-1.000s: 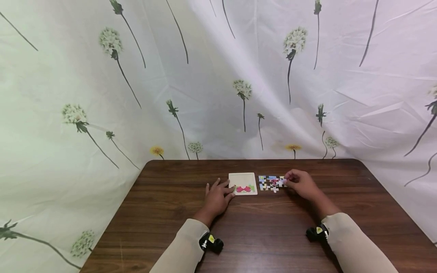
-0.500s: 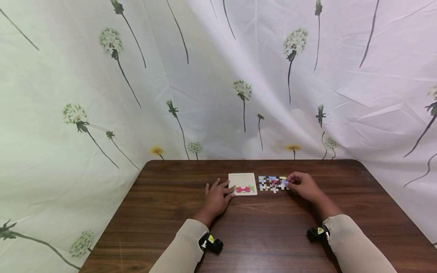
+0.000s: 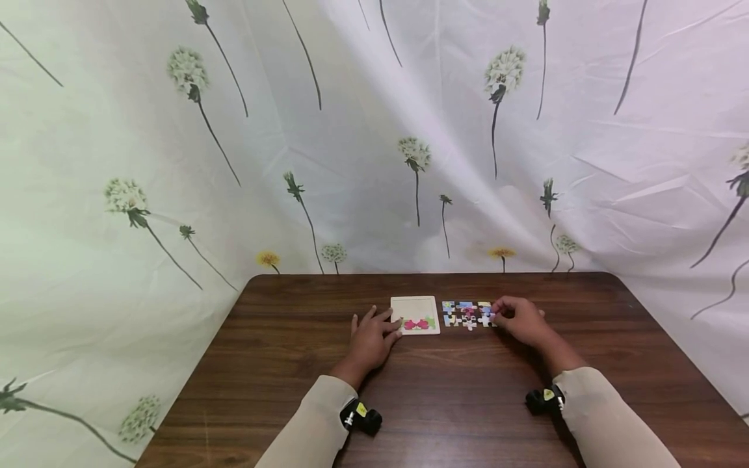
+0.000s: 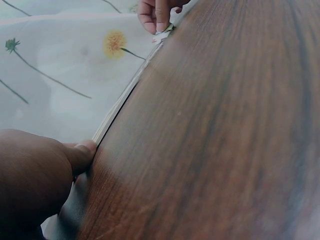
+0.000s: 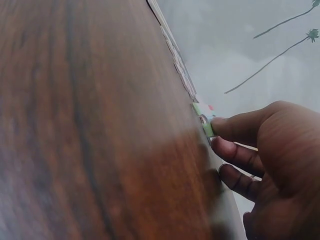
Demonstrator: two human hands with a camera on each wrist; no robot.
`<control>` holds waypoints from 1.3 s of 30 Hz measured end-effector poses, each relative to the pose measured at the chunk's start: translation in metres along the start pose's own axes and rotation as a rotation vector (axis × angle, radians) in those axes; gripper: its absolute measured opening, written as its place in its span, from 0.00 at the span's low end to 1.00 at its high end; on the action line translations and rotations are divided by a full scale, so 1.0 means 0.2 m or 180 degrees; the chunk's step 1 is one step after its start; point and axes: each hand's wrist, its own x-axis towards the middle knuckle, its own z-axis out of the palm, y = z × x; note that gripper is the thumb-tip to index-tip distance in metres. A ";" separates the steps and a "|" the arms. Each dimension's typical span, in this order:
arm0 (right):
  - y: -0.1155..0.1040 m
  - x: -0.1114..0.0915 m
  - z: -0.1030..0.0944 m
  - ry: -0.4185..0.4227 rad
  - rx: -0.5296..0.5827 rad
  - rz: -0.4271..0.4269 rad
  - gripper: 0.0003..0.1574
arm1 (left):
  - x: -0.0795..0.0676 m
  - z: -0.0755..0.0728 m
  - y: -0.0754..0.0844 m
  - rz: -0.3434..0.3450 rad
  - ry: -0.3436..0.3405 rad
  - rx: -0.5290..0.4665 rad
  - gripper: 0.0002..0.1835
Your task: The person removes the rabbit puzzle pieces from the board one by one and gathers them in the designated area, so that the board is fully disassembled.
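Observation:
In the head view a square puzzle tray (image 3: 413,305) lies on the table, with pink and green picture pieces along its near edge. My left hand (image 3: 370,342) rests at the tray's left side, fingers spread, its fingertips touching the frame; the left wrist view has the thumb (image 4: 84,150) against the tray's edge. Right of the tray lie several loose jigsaw pieces (image 3: 466,311), close together. My right hand (image 3: 522,320) is at their right end. Its thumb and forefinger pinch a jigsaw piece (image 5: 203,114), green, white and red, tilted up in the right wrist view.
The brown wooden table (image 3: 445,403) extends around both hands. Behind its far edge hangs a white cloth (image 3: 363,162) printed with dandelions. A black wrist camera (image 3: 364,417) is strapped to the left wrist, another black wrist camera (image 3: 541,401) to the right.
My right hand has shifted slightly right and nearer, uncovering more of the pieces at the right end of the group. The left hand and the tray stay in place.

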 end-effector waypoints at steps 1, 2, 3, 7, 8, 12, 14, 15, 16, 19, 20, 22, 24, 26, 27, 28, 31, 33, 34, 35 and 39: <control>0.00 0.00 0.00 0.0000 -0.0017 -0.0002 0.03 | 0.00 0.00 0.00 0.0002 0.0003 -0.0009 0.18; 0.00 0.00 0.00 -0.0002 -0.0031 0.0004 0.02 | 0.00 0.00 0.00 0.0004 0.0002 -0.0007 0.18; 0.00 0.00 0.00 -0.0010 -0.0037 0.0019 0.02 | 0.00 0.00 0.00 0.0008 0.0000 -0.0011 0.18; 0.00 0.00 0.00 -0.0057 -0.0058 0.0094 0.04 | 0.00 0.00 0.00 0.0026 -0.0018 -0.0013 0.18; 0.00 0.00 0.00 -0.0059 -0.0057 0.0107 0.04 | 0.00 0.00 0.00 0.0029 -0.0017 -0.0007 0.18; 0.00 0.00 0.00 -0.0065 -0.0044 0.0099 0.05 | 0.00 -0.01 0.00 0.0017 0.0002 -0.0001 0.18; 0.00 0.00 0.00 -0.0064 -0.0049 0.0093 0.06 | 0.00 -0.01 0.00 0.0006 0.0004 -0.0003 0.18; 0.00 0.00 0.00 -0.0066 -0.0053 0.0090 0.06 | 0.00 -0.01 0.00 0.0002 0.0000 -0.0004 0.18; 0.01 0.00 0.00 -0.0071 -0.0063 0.0082 0.06 | 0.00 -0.01 0.00 -0.0004 -0.0006 -0.0007 0.19; 0.01 0.00 0.00 -0.0075 -0.0083 0.0048 0.06 | 0.00 0.00 0.00 -0.0001 -0.0009 -0.0012 0.19; 0.01 0.00 0.00 -0.0076 -0.0086 0.0033 0.06 | 0.00 0.00 0.00 0.0002 -0.0010 -0.0009 0.19; 0.01 0.00 0.00 -0.0052 -0.0119 0.0006 0.06 | 0.00 0.00 0.00 0.0007 -0.0011 -0.0005 0.19; 0.01 0.01 0.00 -0.0007 -0.0140 -0.0006 0.06 | 0.00 0.00 0.00 0.0008 -0.0010 -0.0011 0.19; 0.00 0.01 0.00 0.0052 -0.0157 -0.0018 0.06 | 0.00 0.00 0.00 0.0010 -0.0008 -0.0021 0.19; 0.00 0.01 0.00 0.0072 -0.0164 -0.0026 0.06 | 0.00 0.00 0.00 0.0005 -0.0011 -0.0028 0.19; 0.00 0.02 -0.01 0.0095 -0.0166 -0.0023 0.06 | 0.00 0.00 0.00 0.0002 -0.0011 -0.0038 0.19; -0.02 0.03 -0.01 0.0119 -0.0146 -0.0030 0.06 | 0.00 -0.01 0.00 0.0011 0.0003 -0.0038 0.19; -0.04 0.03 -0.01 0.0121 -0.0158 -0.0046 0.06 | 0.00 -0.01 0.00 0.0015 0.0011 -0.0021 0.20; -0.05 0.04 -0.01 0.0133 -0.0163 -0.0051 0.06 | 0.00 -0.01 0.00 0.0022 0.0019 -0.0012 0.20; -0.05 0.04 0.00 0.0130 -0.0152 -0.0069 0.06 | 0.00 0.00 0.00 0.0027 0.0027 0.0000 0.20; -0.08 0.06 0.01 0.0146 -0.0191 -0.0131 0.05 | 0.00 0.00 0.00 0.0037 0.0036 0.0028 0.21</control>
